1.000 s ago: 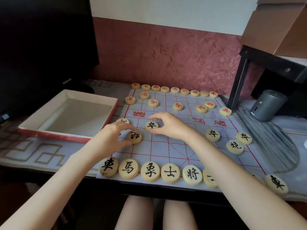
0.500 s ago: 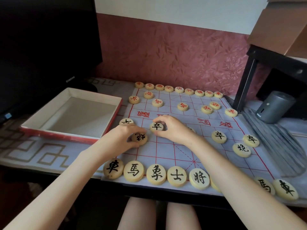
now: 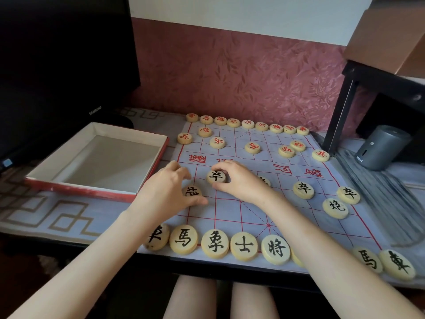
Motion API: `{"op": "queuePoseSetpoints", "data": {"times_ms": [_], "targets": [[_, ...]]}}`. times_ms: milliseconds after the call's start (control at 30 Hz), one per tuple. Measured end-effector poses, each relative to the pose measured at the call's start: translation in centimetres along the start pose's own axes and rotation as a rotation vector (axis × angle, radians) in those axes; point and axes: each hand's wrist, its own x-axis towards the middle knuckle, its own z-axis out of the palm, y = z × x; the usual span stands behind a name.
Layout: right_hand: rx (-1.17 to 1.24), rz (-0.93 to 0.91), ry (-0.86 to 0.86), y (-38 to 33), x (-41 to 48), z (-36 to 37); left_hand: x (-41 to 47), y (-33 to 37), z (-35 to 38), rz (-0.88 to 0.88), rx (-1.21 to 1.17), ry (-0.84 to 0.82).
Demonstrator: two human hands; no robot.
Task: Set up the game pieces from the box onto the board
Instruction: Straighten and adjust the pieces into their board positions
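Left hand (image 3: 167, 192) curls round the left piece (image 3: 192, 191), a black-marked disc, thumb on its near side and fingers on its far side. The piece lies flat on the board (image 3: 241, 210). Right hand (image 3: 241, 180) pinches the right piece (image 3: 216, 176) between thumb and fingers, just right of the left fingertips, also on the board. Open box (image 3: 69, 155) on the worktop (image 3: 34, 215), just left of the left hand. Black row (image 3: 215, 244) along the board edge nearer than both hands. Red pieces (image 3: 252, 147) beyond both hands. More black pieces (image 3: 303, 190) right of the right hand.
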Motion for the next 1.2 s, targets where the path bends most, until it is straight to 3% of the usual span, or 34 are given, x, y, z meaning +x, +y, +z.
{"op": "queuePoseSetpoints", "data": {"times_ms": [133, 200, 367, 733, 1200], "targets": [[0.006, -0.006, 0.006, -0.1, -0.1, 0.0, -0.1, -0.6, -1.2, 0.188, -0.052, -0.145], [0.014, -0.009, 0.013, -0.1, -0.1, -0.1, -0.1, -0.9, -1.6, 0.217, -0.101, -0.242], [0.028, -0.019, 0.025, -0.2, -0.3, -0.1, 0.3, -1.3, -1.7, 0.215, -0.107, -0.299], [0.04, -0.02, 0.03, -0.1, -0.4, 0.0, 0.1, 0.3, -0.1, 0.099, -0.008, -0.104], [0.076, -0.014, 0.048, 0.3, -0.4, 0.2, 0.0, -0.6, 0.0, 0.049, -0.05, -0.074]]}}
